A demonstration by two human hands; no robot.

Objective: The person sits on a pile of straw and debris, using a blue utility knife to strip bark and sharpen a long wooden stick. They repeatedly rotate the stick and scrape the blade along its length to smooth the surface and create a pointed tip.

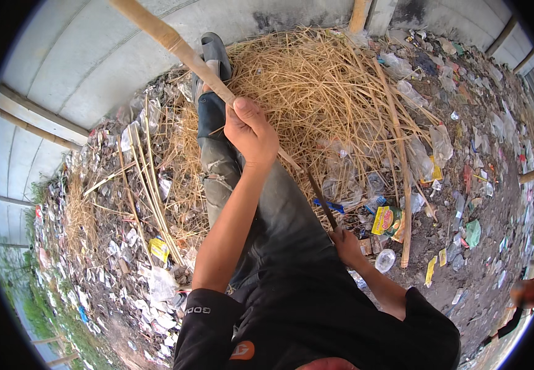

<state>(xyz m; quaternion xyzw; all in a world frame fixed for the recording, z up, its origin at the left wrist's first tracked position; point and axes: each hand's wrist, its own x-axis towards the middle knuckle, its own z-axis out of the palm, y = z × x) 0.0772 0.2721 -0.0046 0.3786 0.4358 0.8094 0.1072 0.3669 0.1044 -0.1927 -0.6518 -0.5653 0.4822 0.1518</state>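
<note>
My left hand is closed around a long tan bamboo pole, its thumb lying along the pole. The pole slants from the upper left, across my outstretched legs, to an end just past that hand. Lower right, beside my thigh, my right hand is closed on a long, narrow dark blade, seen nearly edge-on. The blade's far end lies close to the pole's lower end; whether they touch I cannot tell. My right fingers are partly hidden.
A heap of dry straw-like shavings lies beyond my legs. Split bamboo strips rest at left, a longer strip at right. Plastic litter covers the ground. A pale panelled wall bounds the far side; another person appears far right.
</note>
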